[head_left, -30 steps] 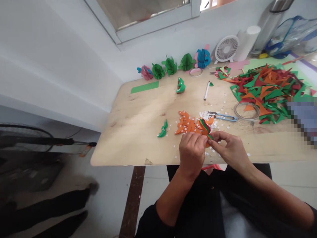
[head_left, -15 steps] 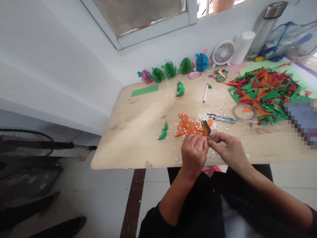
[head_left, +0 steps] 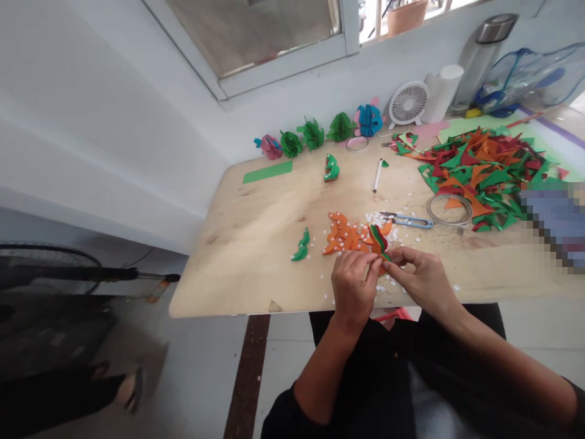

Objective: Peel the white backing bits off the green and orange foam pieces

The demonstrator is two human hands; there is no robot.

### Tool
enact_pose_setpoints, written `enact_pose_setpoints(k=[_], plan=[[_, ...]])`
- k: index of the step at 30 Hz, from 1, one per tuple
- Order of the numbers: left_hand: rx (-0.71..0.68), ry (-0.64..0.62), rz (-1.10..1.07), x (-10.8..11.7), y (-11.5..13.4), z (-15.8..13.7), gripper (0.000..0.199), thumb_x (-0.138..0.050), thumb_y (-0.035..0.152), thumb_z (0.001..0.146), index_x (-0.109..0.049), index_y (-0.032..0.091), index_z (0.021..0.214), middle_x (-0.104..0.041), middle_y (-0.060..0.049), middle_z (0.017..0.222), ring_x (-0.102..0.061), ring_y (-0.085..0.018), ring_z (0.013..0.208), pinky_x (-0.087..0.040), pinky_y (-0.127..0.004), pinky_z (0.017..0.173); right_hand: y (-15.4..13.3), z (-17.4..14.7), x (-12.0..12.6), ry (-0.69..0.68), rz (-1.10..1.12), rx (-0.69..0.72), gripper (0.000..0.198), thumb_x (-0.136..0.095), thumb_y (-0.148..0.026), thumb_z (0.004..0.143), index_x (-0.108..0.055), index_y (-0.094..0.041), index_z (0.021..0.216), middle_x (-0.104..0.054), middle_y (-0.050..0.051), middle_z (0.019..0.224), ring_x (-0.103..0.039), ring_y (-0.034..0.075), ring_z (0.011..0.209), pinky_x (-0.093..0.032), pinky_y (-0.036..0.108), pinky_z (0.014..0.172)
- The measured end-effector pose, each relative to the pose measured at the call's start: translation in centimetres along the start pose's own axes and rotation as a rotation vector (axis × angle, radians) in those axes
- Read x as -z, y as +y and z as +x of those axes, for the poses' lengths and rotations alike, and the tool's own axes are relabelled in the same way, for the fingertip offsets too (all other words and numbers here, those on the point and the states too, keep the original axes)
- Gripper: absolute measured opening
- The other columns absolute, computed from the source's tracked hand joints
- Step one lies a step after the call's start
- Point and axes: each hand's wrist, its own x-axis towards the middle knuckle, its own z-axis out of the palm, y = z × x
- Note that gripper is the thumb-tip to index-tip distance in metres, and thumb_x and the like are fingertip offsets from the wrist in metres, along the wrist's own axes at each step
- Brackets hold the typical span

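Near the front edge of the wooden table (head_left: 247,256), a layered paper piece (head_left: 380,241) in orange, green and red is pinched between my hands. My left hand (head_left: 356,277) is closed on its lower left side. From the right, my right hand (head_left: 418,271) grips it with thumb and fingers, which hide its bottom end. Orange paper cutouts (head_left: 345,235) dotted with small white squares lie just beyond my left hand. A green cutout (head_left: 300,245) lies apart to the left, and a stack of green cutouts (head_left: 331,168) sits farther back.
Blue-handled snips (head_left: 411,221) and a tape roll (head_left: 450,209) lie beyond my right hand. Coloured paper scraps (head_left: 489,174) heap at the right. Paper figures (head_left: 313,133), a small fan (head_left: 409,103) and a bottle (head_left: 484,58) line the wall. A person's foot (head_left: 130,390) shows lower left.
My left hand has shifted slightly left and down, and its fingertips have moved on the paper piece. The view has tilted a little. At lower left, the other person's feet have moved.
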Motion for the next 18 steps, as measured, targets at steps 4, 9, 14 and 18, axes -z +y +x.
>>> enact_pose_setpoints(k=[4,9,14,18], plan=[[0.053,-0.003,-0.056,0.05,0.11,0.11,0.009,-0.059,0.016,0.084,-0.068,0.016,0.081,-0.070,-0.005,0.076,-0.062,-0.018,0.073,-0.050,-0.032,0.072,-0.16,-0.06,0.11,0.002,-0.029,0.017,0.020,-0.065,-0.037,0.074,-0.071,-0.018,0.078,-0.069,0.002,0.063,-0.063,0.018,0.058,-0.051,0.028,0.057],[0.111,0.028,-0.079,-0.17,0.33,-0.12,0.010,-0.058,0.016,0.084,-0.068,0.017,0.079,-0.070,-0.005,0.075,-0.063,-0.018,0.074,-0.050,-0.032,0.073,-0.19,-0.06,0.13,-0.003,-0.013,0.011,0.022,-0.065,-0.038,0.074,-0.071,-0.017,0.079,-0.069,0.003,0.063,-0.063,0.018,0.058,-0.051,0.028,0.057],[0.092,0.090,-0.056,-0.38,0.49,-0.36,0.008,-0.058,0.018,0.084,-0.066,0.017,0.082,-0.069,-0.005,0.076,-0.063,-0.018,0.075,-0.049,-0.032,0.073,-0.50,-0.08,0.07,0.008,0.028,0.002,0.021,-0.065,-0.038,0.074,-0.071,-0.018,0.078,-0.070,0.003,0.064,-0.064,0.018,0.058,-0.051,0.028,0.056],[-0.004,0.111,0.037,-0.34,0.52,-0.29,0.008,-0.057,0.016,0.084,-0.063,0.017,0.079,-0.068,-0.005,0.075,-0.061,-0.018,0.075,-0.047,-0.033,0.074,-0.57,-0.03,-0.01,0.019,0.042,0.001,0.021,-0.065,-0.038,0.073,-0.071,-0.018,0.077,-0.069,0.003,0.063,-0.063,0.018,0.057,-0.051,0.029,0.055]])
